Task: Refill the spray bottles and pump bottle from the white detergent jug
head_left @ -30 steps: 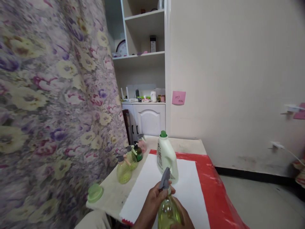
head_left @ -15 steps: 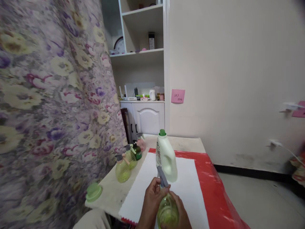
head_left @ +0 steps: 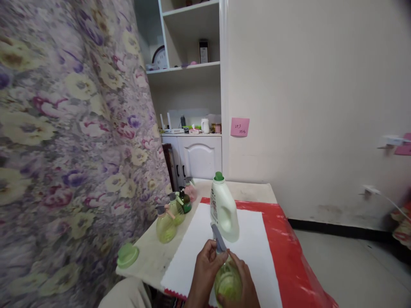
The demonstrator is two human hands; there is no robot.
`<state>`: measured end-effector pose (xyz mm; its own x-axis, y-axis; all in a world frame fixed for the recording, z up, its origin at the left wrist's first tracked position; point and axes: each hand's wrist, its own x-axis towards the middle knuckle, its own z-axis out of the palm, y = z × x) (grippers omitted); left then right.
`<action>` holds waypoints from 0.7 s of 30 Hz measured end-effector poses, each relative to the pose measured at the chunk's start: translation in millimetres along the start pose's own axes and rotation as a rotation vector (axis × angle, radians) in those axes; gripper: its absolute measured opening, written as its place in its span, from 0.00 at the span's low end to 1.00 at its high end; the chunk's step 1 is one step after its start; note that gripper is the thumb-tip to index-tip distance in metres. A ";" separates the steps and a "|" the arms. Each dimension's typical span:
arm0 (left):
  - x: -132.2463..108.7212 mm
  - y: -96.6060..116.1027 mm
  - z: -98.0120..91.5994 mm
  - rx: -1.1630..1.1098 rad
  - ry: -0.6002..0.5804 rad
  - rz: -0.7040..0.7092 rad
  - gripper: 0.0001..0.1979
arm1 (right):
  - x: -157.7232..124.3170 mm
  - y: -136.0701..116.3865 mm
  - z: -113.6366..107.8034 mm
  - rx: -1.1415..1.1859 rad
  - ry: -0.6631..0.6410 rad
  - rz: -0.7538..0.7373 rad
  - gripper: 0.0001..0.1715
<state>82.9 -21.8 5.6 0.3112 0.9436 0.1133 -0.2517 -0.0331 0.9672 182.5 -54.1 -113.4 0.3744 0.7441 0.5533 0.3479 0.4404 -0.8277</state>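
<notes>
one translucent yellow-green spray bottle [head_left: 228,280] is gripped on the near side of a pale green jug [head_left: 225,209]: the left hand [head_left: 207,261] closes around its neck beneath the grey spray head [head_left: 218,238], and the right hand [head_left: 245,282] wraps its body. the jug stands upright on a white sheet [head_left: 189,248], which lies over a red cover [head_left: 284,244]. four bottles [head_left: 166,229] line the surface's [head_left: 150,259] left side.

The one camera here is riding on the person's head, looking forward and down across the table [head_left: 149,262], catching the left hand [head_left: 206,264] and right hand [head_left: 244,277] up close, and facing the wall [head_left: 308,111] beyond.
</notes>
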 end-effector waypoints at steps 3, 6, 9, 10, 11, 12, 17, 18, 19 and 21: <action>1.2 0.1 -1.8 0.031 0.004 -0.008 0.13 | -0.2 0.7 -1.9 0.058 0.016 0.101 0.47; 1.7 0.4 -3.7 0.039 0.024 -0.021 0.14 | 0.2 0.5 -2.9 0.120 -0.005 0.217 0.45; 1.4 -0.9 -6.1 0.010 0.009 -0.024 0.13 | 1.3 -0.7 -2.4 0.153 -0.041 0.244 0.43; 1.4 -2.0 -7.3 0.001 -0.003 -0.023 0.12 | 1.7 -0.8 -2.4 0.159 -0.041 0.241 0.43; 1.6 -3.4 -8.7 -0.007 -0.014 -0.024 0.12 | 2.1 -0.3 -2.5 0.160 -0.038 0.237 0.42; 2.0 -5.1 -10.3 -0.011 -0.023 -0.029 0.11 | 2.3 0.7 -2.8 0.158 -0.034 0.234 0.42; 6.2 -13.8 -19.1 -0.058 -0.059 -0.074 0.15 | 1.5 11.6 -7.1 0.139 -0.125 0.203 0.43; 6.9 -14.4 -20.2 -0.064 -0.067 -0.078 0.15 | 1.1 13.5 -7.8 0.147 -0.134 0.203 0.44; 7.5 -14.3 -20.9 -0.068 -0.074 -0.082 0.16 | 0.9 14.8 -8.3 0.163 -0.138 0.209 0.44; 8.0 -12.7 -21.3 -0.079 -0.087 -0.093 0.16 | 1.0 14.8 -8.7 0.217 -0.144 0.235 0.45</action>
<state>69.0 -6.8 -10.6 0.4138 0.9092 0.0461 -0.2884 0.0828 0.9539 195.6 -51.1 -124.2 0.2917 0.8943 0.3394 0.0704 0.3338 -0.9400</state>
